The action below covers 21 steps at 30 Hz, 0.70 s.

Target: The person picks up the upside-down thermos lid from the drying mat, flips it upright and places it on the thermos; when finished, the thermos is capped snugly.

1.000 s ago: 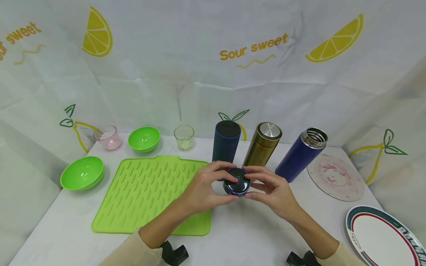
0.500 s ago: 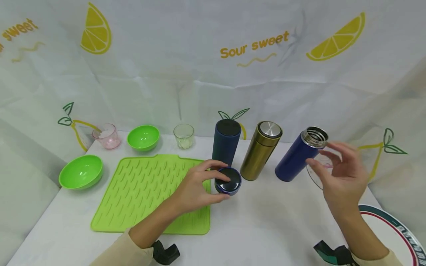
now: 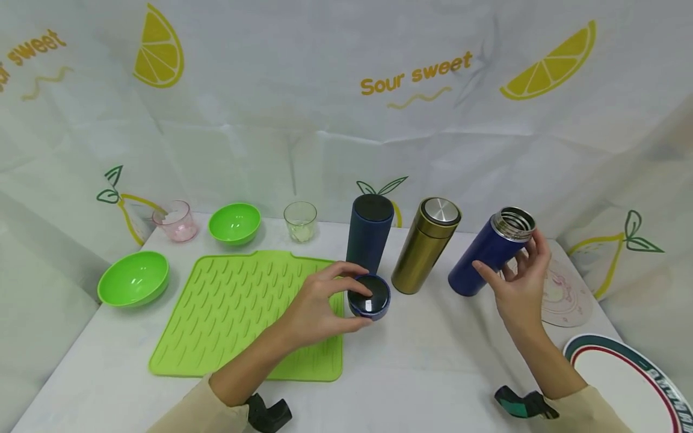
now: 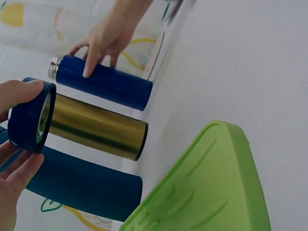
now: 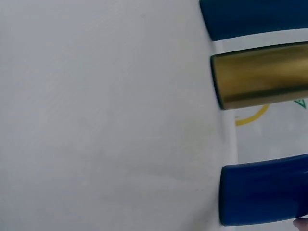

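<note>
My left hand (image 3: 316,304) pinches a round dark blue bottle lid (image 3: 378,290) between thumb and fingers, above the table near the green mat's right edge. In the left wrist view the lid (image 4: 28,113) is tilted, showing its hollow, threaded underside. At the right, a blue thermos bottle (image 3: 482,255) stands upright without a lid, its steel threaded neck bare. My right hand (image 3: 521,294) grips its upper body, thumb on the near side and fingers round the right side. Only a fingertip (image 5: 301,224) shows beside that bottle in the right wrist view.
A gold thermos (image 3: 425,252) and a dark blue one (image 3: 369,234), both capped, stand between the hands. Left are a green mat (image 3: 238,319), green bowls (image 3: 132,279), a clear glass (image 3: 300,222) and a pink glass (image 3: 177,222). Right lie a pink round mat (image 3: 565,294) and a plate (image 3: 622,385).
My right hand has left the lid, swung right past the blue thermos bottle and closed round it. My left hand has kept the lid, shifting slightly left.
</note>
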### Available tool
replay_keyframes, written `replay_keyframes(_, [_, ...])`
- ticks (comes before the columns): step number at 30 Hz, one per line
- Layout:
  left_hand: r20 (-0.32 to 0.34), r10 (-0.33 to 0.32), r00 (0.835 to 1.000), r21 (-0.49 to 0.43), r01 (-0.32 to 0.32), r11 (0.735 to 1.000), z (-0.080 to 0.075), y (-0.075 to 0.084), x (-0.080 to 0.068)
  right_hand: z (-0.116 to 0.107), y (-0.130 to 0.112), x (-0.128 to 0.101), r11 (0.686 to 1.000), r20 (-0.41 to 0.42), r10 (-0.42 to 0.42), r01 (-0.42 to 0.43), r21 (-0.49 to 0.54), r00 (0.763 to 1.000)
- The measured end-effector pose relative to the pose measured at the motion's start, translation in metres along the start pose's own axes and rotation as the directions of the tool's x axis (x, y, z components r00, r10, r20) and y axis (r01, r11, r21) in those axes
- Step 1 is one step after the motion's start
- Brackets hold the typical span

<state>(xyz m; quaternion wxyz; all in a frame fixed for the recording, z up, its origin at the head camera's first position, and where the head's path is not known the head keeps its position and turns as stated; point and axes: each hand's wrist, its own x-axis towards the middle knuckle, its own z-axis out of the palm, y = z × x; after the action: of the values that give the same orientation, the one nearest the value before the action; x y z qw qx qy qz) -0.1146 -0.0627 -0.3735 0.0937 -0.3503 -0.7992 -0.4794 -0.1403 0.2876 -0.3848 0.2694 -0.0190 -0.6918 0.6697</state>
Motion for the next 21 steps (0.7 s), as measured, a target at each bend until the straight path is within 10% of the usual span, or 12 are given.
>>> replay_keyframes(21, [0.029,-0.02,0.999,-0.004,0.021,1.0,0.006,0.002,0.003,-0.005,0.02,0.0,0.985,0.015,0.134,-0.132,-0.111,0.991])
